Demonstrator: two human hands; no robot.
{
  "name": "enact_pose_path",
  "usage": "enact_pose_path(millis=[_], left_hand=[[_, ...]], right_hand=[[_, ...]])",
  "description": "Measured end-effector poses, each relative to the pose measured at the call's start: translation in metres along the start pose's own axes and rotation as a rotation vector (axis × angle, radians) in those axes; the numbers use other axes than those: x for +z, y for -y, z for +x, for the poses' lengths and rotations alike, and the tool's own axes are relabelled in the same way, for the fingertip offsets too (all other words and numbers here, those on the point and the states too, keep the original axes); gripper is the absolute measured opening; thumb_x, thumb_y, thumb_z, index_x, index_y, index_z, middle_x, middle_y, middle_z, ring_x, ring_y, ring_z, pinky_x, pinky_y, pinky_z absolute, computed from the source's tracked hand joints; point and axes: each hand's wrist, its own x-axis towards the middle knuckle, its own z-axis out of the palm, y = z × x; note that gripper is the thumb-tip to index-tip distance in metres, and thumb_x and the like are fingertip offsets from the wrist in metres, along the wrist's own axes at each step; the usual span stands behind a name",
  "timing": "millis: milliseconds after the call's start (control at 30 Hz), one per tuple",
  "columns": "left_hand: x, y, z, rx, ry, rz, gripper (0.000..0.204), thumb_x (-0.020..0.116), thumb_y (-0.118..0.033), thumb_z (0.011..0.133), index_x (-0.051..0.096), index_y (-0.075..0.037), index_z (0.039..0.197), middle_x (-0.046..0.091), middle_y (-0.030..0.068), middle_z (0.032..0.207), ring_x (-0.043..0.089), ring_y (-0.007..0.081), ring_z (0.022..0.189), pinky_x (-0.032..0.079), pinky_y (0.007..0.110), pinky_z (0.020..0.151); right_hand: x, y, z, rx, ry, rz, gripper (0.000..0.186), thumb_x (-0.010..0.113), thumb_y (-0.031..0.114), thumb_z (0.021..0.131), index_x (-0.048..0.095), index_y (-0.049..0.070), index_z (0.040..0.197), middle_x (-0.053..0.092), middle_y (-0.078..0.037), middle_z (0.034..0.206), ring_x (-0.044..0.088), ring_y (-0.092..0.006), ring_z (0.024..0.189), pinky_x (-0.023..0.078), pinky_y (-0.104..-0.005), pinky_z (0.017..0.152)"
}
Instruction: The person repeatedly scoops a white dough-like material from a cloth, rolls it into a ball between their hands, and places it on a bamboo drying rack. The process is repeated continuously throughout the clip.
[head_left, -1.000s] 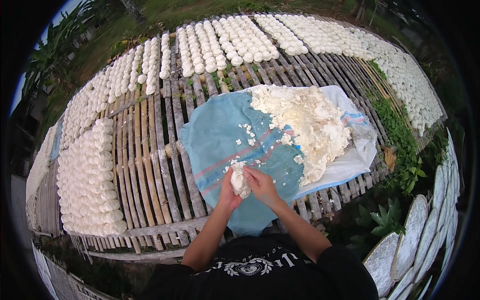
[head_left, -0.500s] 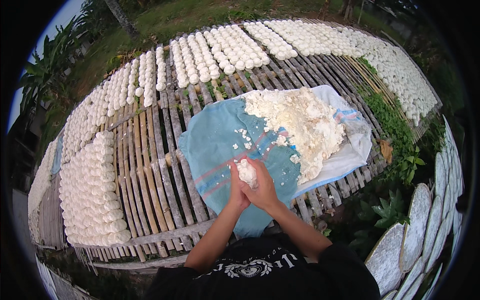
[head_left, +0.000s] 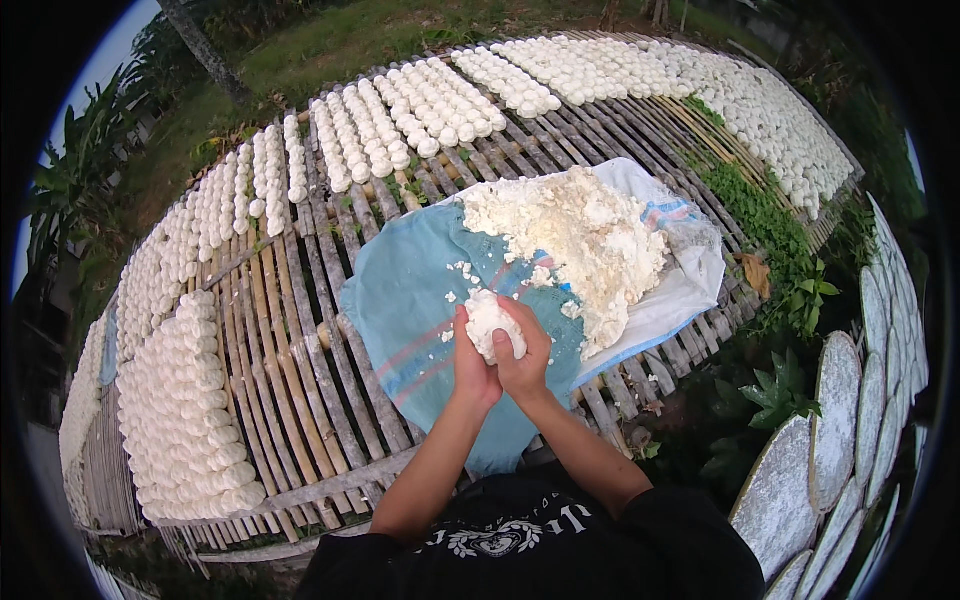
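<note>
A lump of white, crumbly dough [head_left: 491, 318] is cupped between my two hands. My left hand [head_left: 474, 362] closes round its left side, and my right hand [head_left: 525, 358] wraps its right side with the thumb laid across the near face. Under them spreads a blue-green cloth [head_left: 395, 275] with pink and blue stripes. White crumbs [head_left: 463, 270] are scattered over it, just beyond my hands. To the far right of the lump, a big heap of the same crumbly white mass [head_left: 575, 225] lies partly on the cloth and partly on a white sack [head_left: 690, 265].
A bamboo slat rack [head_left: 270, 330] carries all this. Rows of rounded white lumps [head_left: 185, 410] cover its left side, and more rows [head_left: 440, 105] run along the far side. Green weeds [head_left: 750, 220] grow through at the right. Large grey-white oval discs [head_left: 835, 420] lean at the lower right.
My hands have shifted their grip; the lump shows more of its top and the right thumb now lies over its near side. The whole view has swung slightly.
</note>
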Motion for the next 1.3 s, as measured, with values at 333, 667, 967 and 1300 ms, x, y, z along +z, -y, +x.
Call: enact_pose_path(millis=[333,667,967,1300], left_hand=[[0.010,0.000,-0.003,0.246,0.141,0.105,0.057,0.039,-0.049,0.115,0.035,-0.019,0.164,0.059,0.0146,0.144,0.063,0.0262,0.125,0.051,0.047,0.110],[0.006,-0.008,-0.011,0.125,0.140,0.011,0.070,0.036,-0.064,0.111,0.036,-0.017,0.163,0.057,0.0141,0.150,0.059,0.0303,0.133,0.050,0.045,0.112],[-0.002,-0.026,-0.022,-0.274,0.253,0.091,0.080,0.033,-0.075,0.106,0.042,-0.017,0.159,0.054,0.0137,0.155,0.058,0.0318,0.135,0.047,0.047,0.115],[0.000,-0.022,-0.031,-0.058,0.091,0.092,0.081,0.023,-0.072,0.108,0.042,-0.013,0.159,0.058,0.0161,0.149,0.058,0.0327,0.136,0.048,0.050,0.115]], right_hand=[[-0.012,0.020,0.026,-0.126,0.103,0.033,0.058,0.079,0.034,0.091,0.067,-0.004,0.134,0.067,-0.023,0.133,0.067,-0.0400,0.120,0.055,-0.0454,0.099],[-0.015,0.016,0.022,-0.257,0.100,-0.011,0.063,0.059,0.048,0.101,0.066,-0.004,0.137,0.071,-0.023,0.125,0.071,-0.0382,0.112,0.055,-0.0464,0.097],[-0.010,0.037,0.003,-0.325,0.212,-0.238,0.062,0.075,0.036,0.092,0.063,-0.005,0.136,0.066,-0.023,0.133,0.068,-0.0357,0.116,0.056,-0.0427,0.095],[-0.010,0.042,-0.003,-0.022,0.147,-0.127,0.060,0.080,0.023,0.089,0.061,-0.004,0.139,0.072,-0.018,0.124,0.072,-0.0256,0.106,0.058,-0.0384,0.092]])
